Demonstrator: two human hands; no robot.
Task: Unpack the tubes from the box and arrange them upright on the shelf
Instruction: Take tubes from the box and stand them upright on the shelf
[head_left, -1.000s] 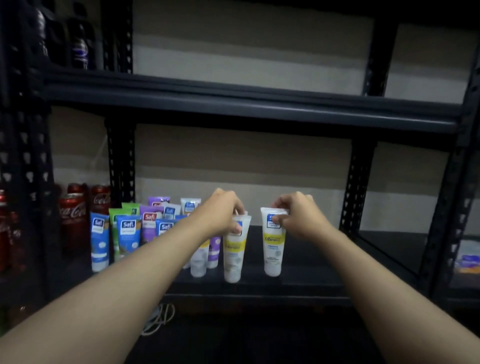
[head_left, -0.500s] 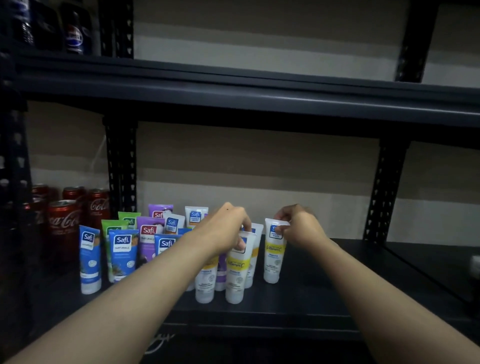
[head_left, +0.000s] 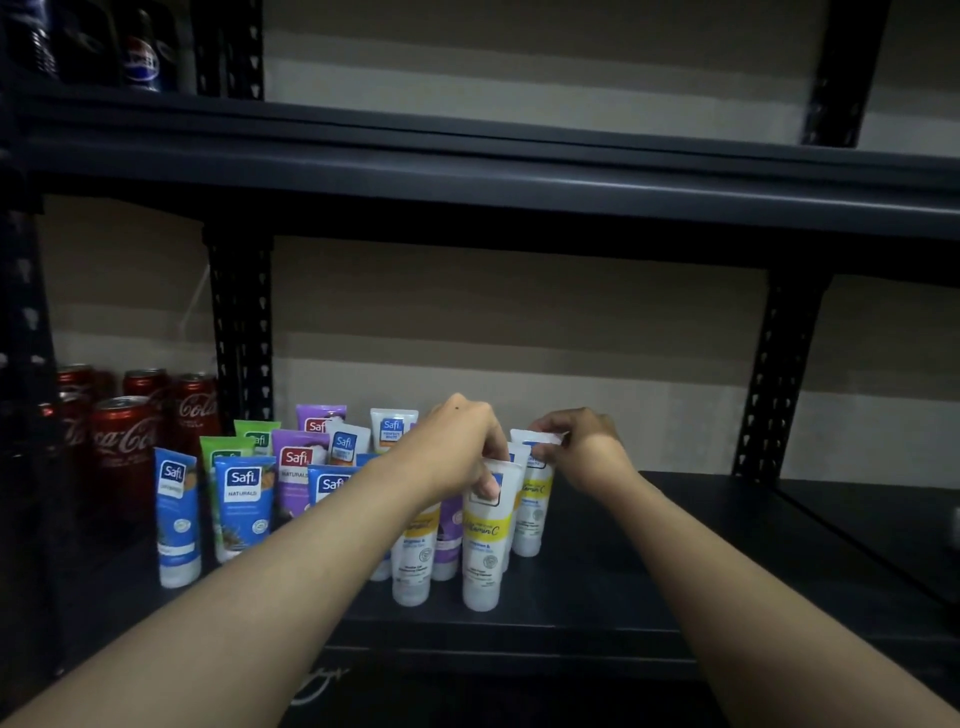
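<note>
- Left hand (head_left: 457, 447) pinches top of front white tube (head_left: 485, 540), upright on shelf (head_left: 649, 587).
- Right hand (head_left: 584, 447) pinches rear white tube (head_left: 532, 509), also upright.

Blue Safi tubes (head_left: 244, 506): three. Green tubes (head_left: 227, 460): two. Purple tubes (head_left: 297, 465): three. Yellow-banded tubes (head_left: 480, 551): at least three. Coca-Cola cans (head_left: 124, 441): at least four.
</note>
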